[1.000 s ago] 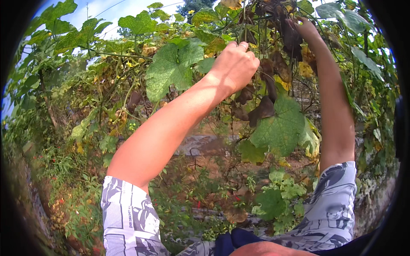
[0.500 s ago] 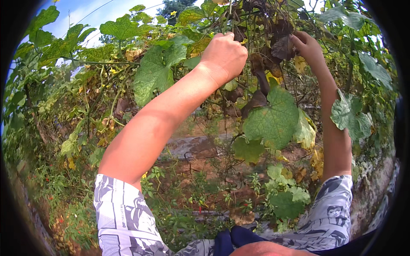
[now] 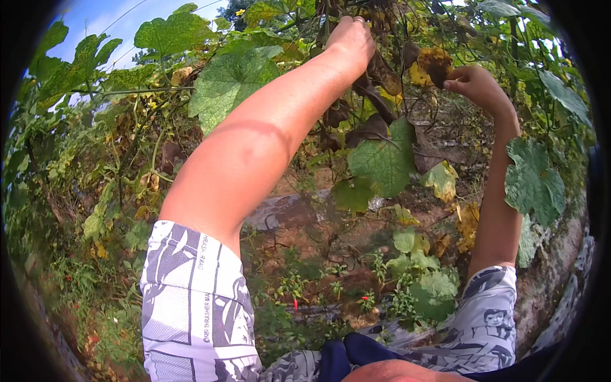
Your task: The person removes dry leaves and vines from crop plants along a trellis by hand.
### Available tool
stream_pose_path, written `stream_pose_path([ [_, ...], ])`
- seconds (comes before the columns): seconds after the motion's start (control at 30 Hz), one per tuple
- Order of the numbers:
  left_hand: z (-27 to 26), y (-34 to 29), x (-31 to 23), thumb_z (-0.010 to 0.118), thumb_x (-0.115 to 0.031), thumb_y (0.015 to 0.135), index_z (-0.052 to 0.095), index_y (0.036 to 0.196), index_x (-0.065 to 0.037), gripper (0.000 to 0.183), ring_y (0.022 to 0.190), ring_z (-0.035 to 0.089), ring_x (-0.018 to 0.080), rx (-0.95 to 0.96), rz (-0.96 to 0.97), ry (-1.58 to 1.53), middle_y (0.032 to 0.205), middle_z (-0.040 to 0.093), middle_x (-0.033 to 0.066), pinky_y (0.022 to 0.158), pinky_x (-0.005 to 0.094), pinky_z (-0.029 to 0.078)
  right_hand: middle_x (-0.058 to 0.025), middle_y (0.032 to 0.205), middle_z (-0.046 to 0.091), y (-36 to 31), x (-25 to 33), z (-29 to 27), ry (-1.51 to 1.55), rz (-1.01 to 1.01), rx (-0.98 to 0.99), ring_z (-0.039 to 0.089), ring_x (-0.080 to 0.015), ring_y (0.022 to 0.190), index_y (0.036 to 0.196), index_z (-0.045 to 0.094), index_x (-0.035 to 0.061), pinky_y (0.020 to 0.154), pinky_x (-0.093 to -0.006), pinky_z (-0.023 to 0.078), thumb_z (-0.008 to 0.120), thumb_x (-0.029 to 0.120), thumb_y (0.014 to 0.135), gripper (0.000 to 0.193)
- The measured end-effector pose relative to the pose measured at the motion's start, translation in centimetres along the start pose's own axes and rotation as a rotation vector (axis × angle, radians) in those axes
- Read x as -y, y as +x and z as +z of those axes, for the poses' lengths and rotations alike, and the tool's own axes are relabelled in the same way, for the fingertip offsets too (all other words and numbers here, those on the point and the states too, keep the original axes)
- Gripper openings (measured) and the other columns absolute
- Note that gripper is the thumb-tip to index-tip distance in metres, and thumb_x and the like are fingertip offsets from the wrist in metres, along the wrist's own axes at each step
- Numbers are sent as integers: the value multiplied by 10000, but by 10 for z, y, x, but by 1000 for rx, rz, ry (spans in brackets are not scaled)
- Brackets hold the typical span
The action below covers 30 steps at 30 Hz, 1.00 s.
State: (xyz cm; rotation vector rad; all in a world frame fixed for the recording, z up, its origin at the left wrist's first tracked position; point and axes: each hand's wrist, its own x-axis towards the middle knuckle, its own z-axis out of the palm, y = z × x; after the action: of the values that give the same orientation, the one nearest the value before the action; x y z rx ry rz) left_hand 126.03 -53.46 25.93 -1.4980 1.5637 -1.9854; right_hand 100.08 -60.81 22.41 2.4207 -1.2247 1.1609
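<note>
Raised high among the climbing vines, my left hand [image 3: 352, 43] is closed beside a bundle of dried brown stems and leaves [image 3: 380, 70]. The back of the hand hides what its fingers hold. To the right, my right hand [image 3: 482, 90] pinches the edge of a withered yellow-brown leaf [image 3: 436, 65] between thumb and fingers. Below the hands hang a large green leaf [image 3: 385, 162] and dark shrivelled leaves [image 3: 368, 132]. Another broad green leaf [image 3: 232, 79] spreads left of my left forearm.
Thin wires [image 3: 124, 16] cross the sky at upper left. A green leaf [image 3: 534, 183] overlaps my right forearm. Low plants with a few red peppers [image 3: 295, 304] grow beneath, near brown soil and a strip of plastic sheeting [image 3: 277, 215]. Dense vines stand on the left.
My left hand has moved up and slightly right. My right hand has moved right and down, from a dark dried leaf to the yellow-brown one. The hanging leaves have shifted.
</note>
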Motion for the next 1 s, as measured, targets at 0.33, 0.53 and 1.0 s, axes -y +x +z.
stream_pose_path([
  [0.33,5,31,2,581,-151,856,697,1064,-168,238,1041,627,232,199,-265,-441,1132,653,50,800,350,518,-107,1062,654,105,-16,69,591,61,-367,620,-215,984,1207,581,66,827,-362,483,625,490,822,574],
  [0.53,13,16,14,591,-131,810,715,972,-115,204,939,660,259,291,-309,-432,1041,679,87,759,352,537,-73,961,684,89,-18,72,645,-7,-225,648,-151,851,1143,629,92,741,-317,503,626,297,820,383],
  [1.0,4,5,5,591,-183,829,706,1020,-124,230,1011,634,254,390,-193,-281,1112,653,102,819,368,500,-69,907,689,50,4,71,483,135,-568,661,-208,826,1060,661,108,739,-349,497,626,546,781,521],
])
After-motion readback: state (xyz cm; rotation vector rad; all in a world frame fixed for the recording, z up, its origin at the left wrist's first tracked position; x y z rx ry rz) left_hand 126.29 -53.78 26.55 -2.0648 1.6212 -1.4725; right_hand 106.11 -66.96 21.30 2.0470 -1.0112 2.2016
